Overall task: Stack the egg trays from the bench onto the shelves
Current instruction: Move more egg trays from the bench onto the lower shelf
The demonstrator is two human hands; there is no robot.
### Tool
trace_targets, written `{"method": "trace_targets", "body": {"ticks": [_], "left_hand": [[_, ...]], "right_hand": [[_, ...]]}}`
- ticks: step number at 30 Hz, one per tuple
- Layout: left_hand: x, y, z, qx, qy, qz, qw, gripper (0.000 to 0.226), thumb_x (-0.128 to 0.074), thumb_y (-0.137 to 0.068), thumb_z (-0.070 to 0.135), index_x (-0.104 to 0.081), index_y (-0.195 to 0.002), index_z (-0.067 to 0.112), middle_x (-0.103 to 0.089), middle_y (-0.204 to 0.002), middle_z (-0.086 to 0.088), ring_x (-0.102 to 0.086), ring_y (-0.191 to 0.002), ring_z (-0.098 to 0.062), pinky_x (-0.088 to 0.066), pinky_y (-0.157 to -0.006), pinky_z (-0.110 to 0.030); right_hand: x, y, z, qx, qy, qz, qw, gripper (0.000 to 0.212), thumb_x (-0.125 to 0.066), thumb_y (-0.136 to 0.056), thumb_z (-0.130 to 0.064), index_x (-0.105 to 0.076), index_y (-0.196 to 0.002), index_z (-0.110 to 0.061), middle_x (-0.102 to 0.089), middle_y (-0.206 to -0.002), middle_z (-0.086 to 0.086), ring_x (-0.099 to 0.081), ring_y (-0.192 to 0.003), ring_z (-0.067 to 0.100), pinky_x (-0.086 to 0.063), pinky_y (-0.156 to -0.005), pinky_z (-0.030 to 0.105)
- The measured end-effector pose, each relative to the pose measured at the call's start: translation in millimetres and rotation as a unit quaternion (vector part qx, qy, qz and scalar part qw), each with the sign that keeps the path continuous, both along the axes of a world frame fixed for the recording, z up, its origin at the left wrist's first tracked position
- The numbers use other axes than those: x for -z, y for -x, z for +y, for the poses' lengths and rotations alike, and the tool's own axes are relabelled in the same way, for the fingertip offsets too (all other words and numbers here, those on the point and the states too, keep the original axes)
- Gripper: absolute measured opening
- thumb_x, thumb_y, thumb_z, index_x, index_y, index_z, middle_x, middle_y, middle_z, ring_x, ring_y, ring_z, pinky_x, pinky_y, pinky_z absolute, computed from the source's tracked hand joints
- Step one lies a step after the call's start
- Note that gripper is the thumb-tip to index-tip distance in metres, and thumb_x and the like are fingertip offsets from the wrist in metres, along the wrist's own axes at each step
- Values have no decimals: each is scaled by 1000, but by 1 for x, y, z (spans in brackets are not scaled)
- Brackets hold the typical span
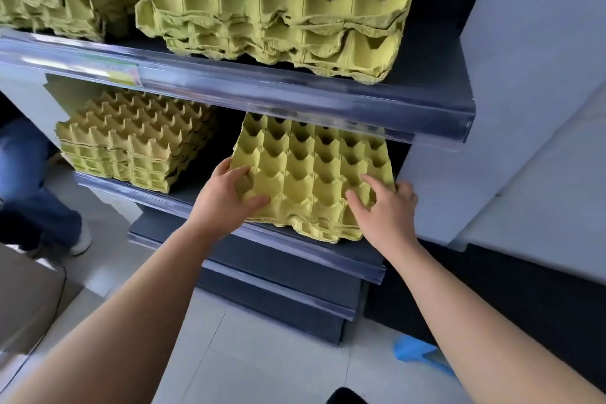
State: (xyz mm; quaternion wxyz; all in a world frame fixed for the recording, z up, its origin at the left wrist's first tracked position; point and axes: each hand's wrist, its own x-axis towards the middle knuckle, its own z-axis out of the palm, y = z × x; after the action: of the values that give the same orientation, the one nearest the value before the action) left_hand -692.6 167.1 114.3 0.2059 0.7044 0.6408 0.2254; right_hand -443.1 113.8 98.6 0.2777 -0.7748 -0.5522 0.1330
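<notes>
Both hands hold a thin pile of yellow egg trays (pixel 311 174) at the front edge of the middle shelf (pixel 295 251), near its right end. The pile hangs a little over that edge. The left hand (pixel 226 197) grips the pile's near left corner, thumb on top. The right hand (pixel 387 207) grips the near right corner, fingers curled over the cups. A taller pile (pixel 134 138) sits at the shelf's left end. More trays (pixel 278 29) fill the top shelf (pixel 262 92).
</notes>
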Motion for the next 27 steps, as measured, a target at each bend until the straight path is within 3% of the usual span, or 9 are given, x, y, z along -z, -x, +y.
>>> {"method": "trace_targets", "body": {"ticks": [9, 13, 18, 22, 27], "left_hand": [[14, 9, 61, 31, 22, -1, 999, 74, -74, -79, 43, -45, -142, 16, -26, -154, -6, -36, -136, -22, -33, -104, -30], [24, 11, 82, 47, 25, 8, 999, 70, -74, -79, 42, -49, -139, 13, -31, -151, -9, -34, -138, -20, -33, -104, -29], [44, 20, 91, 82, 39, 23, 996, 59, -75, -78, 40, -58, -126, 11, -41, -143, -13, -34, -136, -22, -36, -102, -31], [51, 25, 95, 99, 54, 22, 993, 59, -73, -79, 45, -54, -127, 16, -41, -143, -9, -42, -128, -21, -38, -96, -27], [53, 33, 102, 148, 64, 49, 986, 59, -63, -79, 59, -53, -119, 18, -53, -128, -6, -28, -138, -23, -39, -99, -34]], "right_hand": [[12, 12, 42, 17, 56, -20, 998, 59, -42, -88, -63, -39, -141, -38, -26, -135, 22, -24, -126, 37, -32, -102, 43], [23, 12, 58, 25, 68, -35, 997, 61, -39, -87, -66, -38, -141, -38, -29, -132, 22, -25, -124, 38, -31, -103, 45], [40, 20, 59, 31, 81, -51, 995, 59, -41, -87, -64, -39, -140, -38, -31, -132, 21, -25, -123, 36, -32, -104, 46], [40, 24, 60, 45, 88, -48, 994, 57, -44, -87, -61, -40, -139, -39, -27, -135, 21, -25, -126, 37, -35, -104, 47], [34, 41, 54, 78, 103, -87, 988, 54, -42, -92, -54, -39, -142, -34, -29, -140, 23, -25, -129, 38, -29, -106, 44]]}}
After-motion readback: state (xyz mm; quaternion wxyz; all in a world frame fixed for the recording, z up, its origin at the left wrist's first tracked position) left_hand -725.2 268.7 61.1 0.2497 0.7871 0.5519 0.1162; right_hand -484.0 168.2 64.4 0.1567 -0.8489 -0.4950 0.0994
